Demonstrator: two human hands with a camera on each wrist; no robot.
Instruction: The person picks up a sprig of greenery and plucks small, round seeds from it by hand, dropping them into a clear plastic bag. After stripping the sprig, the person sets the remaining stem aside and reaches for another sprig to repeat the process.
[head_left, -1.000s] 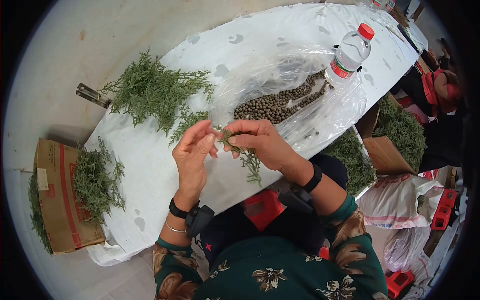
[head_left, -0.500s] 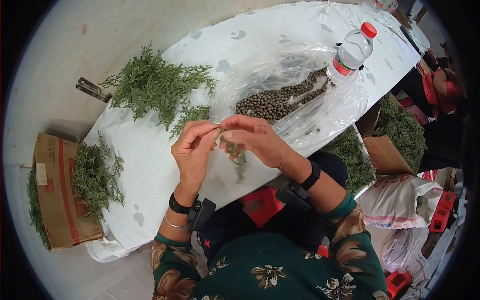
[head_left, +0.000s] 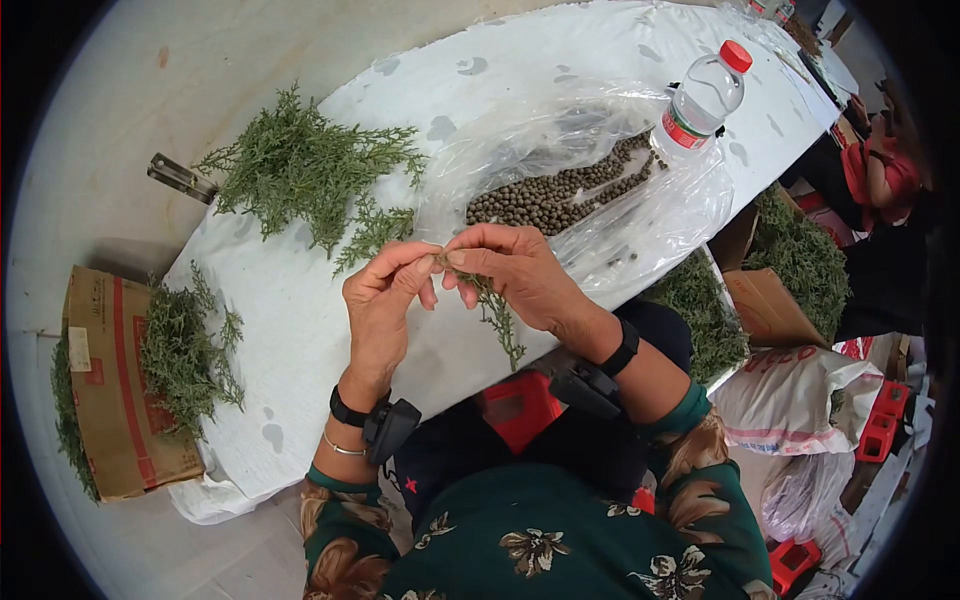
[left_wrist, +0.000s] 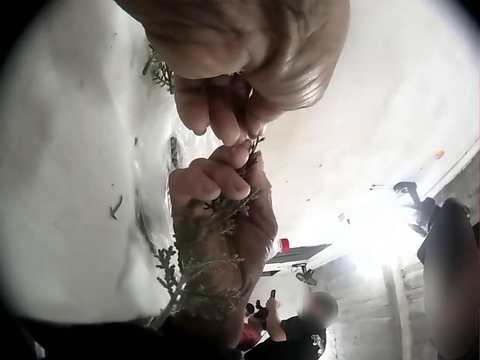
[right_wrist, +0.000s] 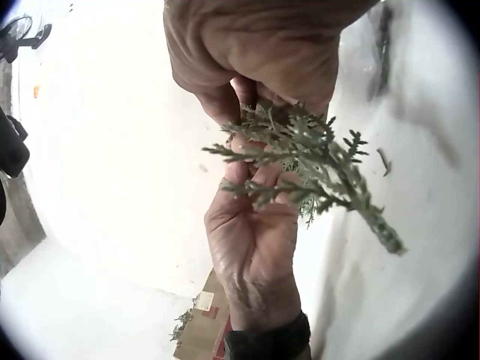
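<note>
A green conifer sprig (head_left: 500, 322) hangs between the two hands, over the near edge of the table. My right hand (head_left: 535, 285) pinches it between thumb and index finger near its upper end, and its leafy tail dangles below the palm. The left hand (head_left: 378, 305) brings thumb and index finger together on the same upper end, fingertips right beside the right hand's. In the right wrist view the sprig (right_wrist: 322, 165) fans out in front of both hands. The left wrist view shows the thin end of the sprig (left_wrist: 251, 161) at the meeting fingertips.
Beyond the hands, small brown balls (head_left: 540, 205) lie on a clear plastic bag (head_left: 640, 240), beside a red-capped bottle (head_left: 705, 100). A heap of sprigs (head_left: 300, 170) is on the table's far left. Cardboard boxes (head_left: 110, 390) of greenery flank the table. Another person (head_left: 880, 175) sits at right.
The sprig has swung in the right hand, its tail dropping, blurring, then hanging out to the right again. The left hand's thumb and finger have closed in on its upper end.
</note>
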